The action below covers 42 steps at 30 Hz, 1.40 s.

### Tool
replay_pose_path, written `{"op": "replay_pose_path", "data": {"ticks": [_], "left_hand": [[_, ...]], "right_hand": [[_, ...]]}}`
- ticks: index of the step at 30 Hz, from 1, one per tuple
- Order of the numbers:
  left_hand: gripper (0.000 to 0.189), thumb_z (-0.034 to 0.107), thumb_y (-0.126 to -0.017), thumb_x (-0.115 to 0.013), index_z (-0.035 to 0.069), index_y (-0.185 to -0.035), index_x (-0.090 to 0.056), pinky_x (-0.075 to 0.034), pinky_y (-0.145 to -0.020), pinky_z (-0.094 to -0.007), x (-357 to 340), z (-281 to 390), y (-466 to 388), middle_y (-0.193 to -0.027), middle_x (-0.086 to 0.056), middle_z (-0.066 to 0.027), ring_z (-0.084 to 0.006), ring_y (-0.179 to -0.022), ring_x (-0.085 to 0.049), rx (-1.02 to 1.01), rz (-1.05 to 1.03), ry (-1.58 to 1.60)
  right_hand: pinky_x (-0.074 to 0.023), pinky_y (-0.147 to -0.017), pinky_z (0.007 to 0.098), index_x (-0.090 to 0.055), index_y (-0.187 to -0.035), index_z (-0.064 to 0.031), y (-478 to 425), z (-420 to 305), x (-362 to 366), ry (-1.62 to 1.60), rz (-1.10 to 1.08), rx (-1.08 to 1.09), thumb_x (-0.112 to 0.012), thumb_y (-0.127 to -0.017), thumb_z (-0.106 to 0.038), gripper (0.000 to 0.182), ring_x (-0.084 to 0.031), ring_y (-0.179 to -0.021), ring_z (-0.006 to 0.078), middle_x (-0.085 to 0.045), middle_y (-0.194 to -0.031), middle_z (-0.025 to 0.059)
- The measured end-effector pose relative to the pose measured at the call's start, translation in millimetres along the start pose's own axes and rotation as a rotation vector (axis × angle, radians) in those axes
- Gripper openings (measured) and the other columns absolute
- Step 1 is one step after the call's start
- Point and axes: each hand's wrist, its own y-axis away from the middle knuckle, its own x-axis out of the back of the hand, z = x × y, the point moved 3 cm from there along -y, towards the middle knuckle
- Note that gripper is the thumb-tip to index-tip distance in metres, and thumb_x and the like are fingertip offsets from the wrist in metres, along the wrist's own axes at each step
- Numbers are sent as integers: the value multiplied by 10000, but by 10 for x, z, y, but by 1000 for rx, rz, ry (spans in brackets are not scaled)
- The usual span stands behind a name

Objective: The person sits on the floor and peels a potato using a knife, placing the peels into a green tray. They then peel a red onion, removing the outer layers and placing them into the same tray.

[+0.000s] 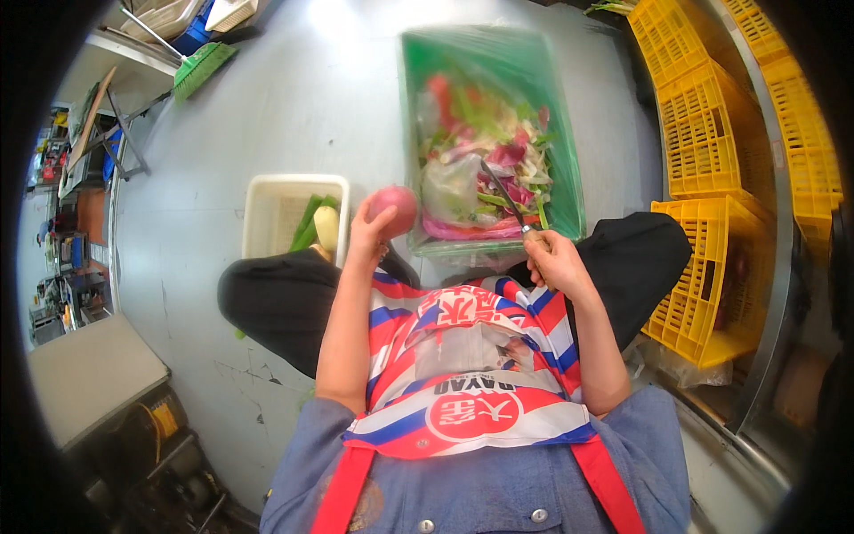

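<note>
A round, reddish-purple vegetable (pixel 396 212), perhaps an onion, is held in my left hand (pixel 371 230). My right hand (pixel 555 259) grips the wooden handle of a knife (pixel 508 193), its narrow dark blade pointing up and left over a green bin (pixel 569 167). The bin is lined with clear plastic and holds vegetable scraps (pixel 510 157), red-purple peels, leaves and a clear plastic bag (pixel 450 183). Left of my left hand, a white plastic basket (pixel 261 207) holds a pale peeled vegetable (pixel 326 227) and long green vegetables (pixel 307 223).
Yellow plastic crates (pixel 700 127) are stacked along the right on a metal rack (pixel 777 160). A green broom (pixel 200 67) leans at the upper left. A pale-topped table or box (pixel 97 377) stands at the lower left. My bent knees flank the work area.
</note>
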Motion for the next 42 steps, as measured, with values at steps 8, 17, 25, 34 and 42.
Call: {"op": "replay_pose_path", "data": {"ticks": [8, 17, 25, 34, 42], "left_hand": [[470, 197, -794, -624, -6, -1191, -476, -507, -797, -350, -125, 161, 23, -1091, -574, -128, -228, -967, -588, 27, -182, 120], [554, 287, -744, -677, -1, -1175, -480, -509, -770, -321, -760, -294, -479, -1066, -577, -128, -204, -938, -593, 164, -469, -662], [598, 324, -755, -649, 32, -1228, -427, -526, -644, -331, -1019, 337, -455, -1094, -555, -147, -228, -885, -607, 25, -376, -168], [664, 335, -664, -678, 31, -1210, -453, -495, -748, -299, -356, 1010, 411, -1077, -558, -112, -198, -946, -579, -84, -391, -211], [609, 258, -688, -697, 15, -1193, -457, -479, -770, -309, 276, 862, 533, -1078, -545, -118, -217, -966, -556, -116, 78, -554]], "right_hand": [[-395, -393, 228, -486, -992, -2, -174, -182, -146, -216, 24, 174, -575, -855, -204, 260, -501, -473, 87, -551, -684, 38], [-467, -569, 259, -529, -940, 32, -1015, 282, -317, -433, 65, 87, -588, -764, -170, 274, -555, -641, 124, -579, -775, 73], [-485, -682, 249, -542, -1062, 16, -1059, 315, -261, -432, 79, 182, -576, -795, -137, 310, -569, -799, 120, -588, -952, 76], [-442, -756, 269, -563, -1001, -1, -1058, 63, -543, -511, 25, 400, -585, -755, -162, 295, -546, -815, 122, -590, -997, 64], [-495, -732, 276, -440, -1092, 30, -1059, 175, -1206, -542, -284, 187, -591, -770, -111, 383, -589, -929, 158, -564, -1123, 112]]}}
